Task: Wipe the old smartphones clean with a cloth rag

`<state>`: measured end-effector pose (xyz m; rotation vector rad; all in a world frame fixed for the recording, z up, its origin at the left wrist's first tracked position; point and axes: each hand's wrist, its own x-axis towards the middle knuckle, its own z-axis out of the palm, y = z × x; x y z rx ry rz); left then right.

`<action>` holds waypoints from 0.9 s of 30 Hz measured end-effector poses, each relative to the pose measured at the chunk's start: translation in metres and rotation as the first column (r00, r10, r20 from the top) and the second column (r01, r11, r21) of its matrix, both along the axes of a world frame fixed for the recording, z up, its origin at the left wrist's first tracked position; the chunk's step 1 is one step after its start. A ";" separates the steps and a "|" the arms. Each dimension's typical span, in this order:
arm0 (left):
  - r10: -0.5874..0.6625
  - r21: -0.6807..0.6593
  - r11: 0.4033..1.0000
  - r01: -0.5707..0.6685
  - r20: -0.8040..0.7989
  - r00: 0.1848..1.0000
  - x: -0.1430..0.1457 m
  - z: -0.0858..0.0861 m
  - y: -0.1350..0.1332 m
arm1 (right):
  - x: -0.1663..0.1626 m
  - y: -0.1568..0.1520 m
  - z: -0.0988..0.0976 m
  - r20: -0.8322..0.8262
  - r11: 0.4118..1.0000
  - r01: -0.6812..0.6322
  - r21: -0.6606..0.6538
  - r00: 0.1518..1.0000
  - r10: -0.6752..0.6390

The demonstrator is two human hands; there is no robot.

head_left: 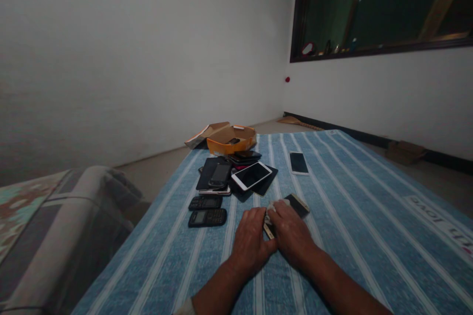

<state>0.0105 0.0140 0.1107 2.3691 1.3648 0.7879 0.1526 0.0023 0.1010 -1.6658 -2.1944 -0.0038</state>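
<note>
A smartphone with a dark screen and pale gold ends lies tilted on the striped blue cloth, partly under my hands. My left hand grips its left side with curled fingers. Bunched under my right hand is a crumpled whitish cloth, pressed on the phone's screen. Both thumbs come close together near the phone's lower end. Left of my hands lie two black keypad phones, one behind the other. A white smartphone rests slanted on darker devices just beyond.
Several dark phones and a black flat device are piled at the back left, before an open orange box. Another white smartphone lies apart at the back right. A blanket-covered surface stands at left.
</note>
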 end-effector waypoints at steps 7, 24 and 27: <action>0.011 -0.058 0.998 -0.011 -0.008 1.000 -0.002 0.004 -0.003 | 0.014 0.017 0.005 0.027 0.987 0.159 -0.028 0.987 -0.158; 0.018 -0.037 0.999 -0.018 -0.005 1.000 -0.002 0.001 -0.002 | 0.018 0.009 0.008 0.042 0.972 0.231 -0.049 0.972 -0.229; 0.012 -0.001 1.000 -0.012 -0.003 1.000 -0.002 -0.005 0.000 | 0.007 -0.001 0.003 0.049 0.984 0.176 -0.037 0.983 -0.174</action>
